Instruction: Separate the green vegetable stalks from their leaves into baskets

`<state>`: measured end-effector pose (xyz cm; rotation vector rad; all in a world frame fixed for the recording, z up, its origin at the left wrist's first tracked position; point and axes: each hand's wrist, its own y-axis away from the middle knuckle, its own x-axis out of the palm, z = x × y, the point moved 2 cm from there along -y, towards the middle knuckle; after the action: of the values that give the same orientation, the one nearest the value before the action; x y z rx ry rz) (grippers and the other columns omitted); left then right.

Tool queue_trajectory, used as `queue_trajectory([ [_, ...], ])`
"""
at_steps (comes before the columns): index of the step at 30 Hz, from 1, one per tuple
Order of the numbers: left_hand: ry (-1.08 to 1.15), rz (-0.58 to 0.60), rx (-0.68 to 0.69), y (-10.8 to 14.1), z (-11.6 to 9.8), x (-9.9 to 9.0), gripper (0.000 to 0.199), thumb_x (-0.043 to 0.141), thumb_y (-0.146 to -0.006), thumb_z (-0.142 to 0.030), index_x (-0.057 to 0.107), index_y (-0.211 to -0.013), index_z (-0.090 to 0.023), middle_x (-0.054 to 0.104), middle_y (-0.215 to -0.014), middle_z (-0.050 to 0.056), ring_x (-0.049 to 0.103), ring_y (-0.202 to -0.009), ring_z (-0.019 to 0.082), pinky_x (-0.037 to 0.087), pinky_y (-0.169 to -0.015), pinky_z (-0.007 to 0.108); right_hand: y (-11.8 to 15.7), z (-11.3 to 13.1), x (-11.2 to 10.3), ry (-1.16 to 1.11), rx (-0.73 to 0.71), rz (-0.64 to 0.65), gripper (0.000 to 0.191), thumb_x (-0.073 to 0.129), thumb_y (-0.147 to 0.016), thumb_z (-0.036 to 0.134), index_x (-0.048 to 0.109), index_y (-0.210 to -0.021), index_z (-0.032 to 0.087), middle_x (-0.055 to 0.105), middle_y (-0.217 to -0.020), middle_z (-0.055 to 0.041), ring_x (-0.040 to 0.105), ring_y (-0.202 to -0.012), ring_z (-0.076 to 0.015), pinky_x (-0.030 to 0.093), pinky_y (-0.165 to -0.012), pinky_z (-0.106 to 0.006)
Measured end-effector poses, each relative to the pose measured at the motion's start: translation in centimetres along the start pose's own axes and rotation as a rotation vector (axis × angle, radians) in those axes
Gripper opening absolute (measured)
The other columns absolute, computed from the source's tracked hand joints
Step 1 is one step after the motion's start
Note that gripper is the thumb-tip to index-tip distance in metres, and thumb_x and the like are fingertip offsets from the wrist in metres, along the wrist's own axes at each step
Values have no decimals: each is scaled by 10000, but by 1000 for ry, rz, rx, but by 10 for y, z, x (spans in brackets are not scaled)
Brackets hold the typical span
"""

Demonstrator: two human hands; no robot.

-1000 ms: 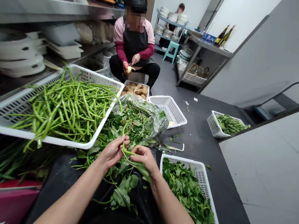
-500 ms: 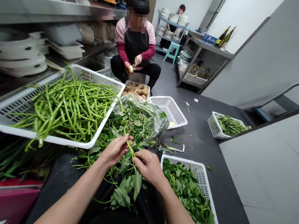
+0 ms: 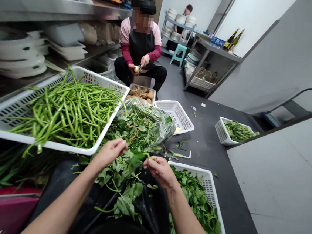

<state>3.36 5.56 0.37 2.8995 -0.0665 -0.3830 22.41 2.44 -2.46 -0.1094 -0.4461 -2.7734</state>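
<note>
sprig [image 3: 138, 158]: half a second ago our left hand [image 3: 111, 151] and right hand [image 3: 162, 170] worked one stem close together; now they stand apart, so we judge it has been snapped or stripped.
left grip: fingers curled; we cannot tell whether they pinch anything.
right grip: thumb and fingertips pinching the sprig's stem.
place: between our hands, above loose leaves [image 3: 127, 200].
look: pale green stem, darker blurred leaf.

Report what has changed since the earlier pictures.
The hands have drawn apart: the left hand moved left, the right hand slightly right. No stem visibly runs between them now. The right pinches a piece of green stem; whether the left's closed fingers hold anything is unclear. The long stems and the leaves in their baskets look unchanged.
</note>
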Motion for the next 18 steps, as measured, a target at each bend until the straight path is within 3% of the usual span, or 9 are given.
queue_trajectory([
  [3, -73, 206, 45, 16, 2, 14, 227, 603, -655, -401, 623, -714, -183, 609, -669, -14, 495, -599, 144, 368, -566, 238, -6, -9, 8, -365, 108, -38, 394, 735, -579, 474, 626, -750, 136, 300, -480, 100, 128, -409, -19, 73, -407, -190],
  [7, -51, 215, 50, 25, 16, 36, 250, 619, -644, -371, 623, -802, -177, 655, -787, 19, 529, -650, 165, 393, -607, 257, -12, -16, 24, -371, 88, -57, 372, 717, -605, 454, 614, -753, 128, 260, -467, 108, 136, -409, -24, 79, -402, -192],
  [10, -77, 182, 79, 25, 26, 43, 188, 578, -676, -359, 600, -728, -180, 630, -698, 10, 523, -633, 170, 373, -587, 254, -11, -18, 28, -87, -69, -174, 268, 608, -706, 404, 610, -732, 137, 357, -483, 70, 248, -426, -52, 179, -421, -200],
  [14, -258, 165, 121, 30, 28, 46, 176, 522, -709, -291, 511, -557, -203, 541, -542, -16, 476, -553, 154, 315, -553, 246, -1, -16, 27, 549, -289, -345, 173, 487, -769, 245, 557, -634, 165, 487, -584, 8, 405, -557, -104, 289, -542, -227],
  [16, -333, 163, 151, 31, 27, 46, 198, 508, -705, -247, 468, -516, -210, 502, -502, -24, 448, -521, 146, 279, -537, 244, 2, -16, 28, 778, -327, -360, 194, 460, -769, 207, 499, -581, 175, 468, -572, 6, 395, -560, -108, 275, -550, -236],
  [18, -362, 121, 170, 26, 26, 40, 195, 500, -702, -226, 448, -514, -215, 488, -501, -28, 438, -519, 146, 259, -530, 242, 4, -17, 28, 853, -335, -328, 229, 446, -754, 188, 424, -526, 182, 416, -536, 19, 361, -531, -100, 253, -534, -240],
])
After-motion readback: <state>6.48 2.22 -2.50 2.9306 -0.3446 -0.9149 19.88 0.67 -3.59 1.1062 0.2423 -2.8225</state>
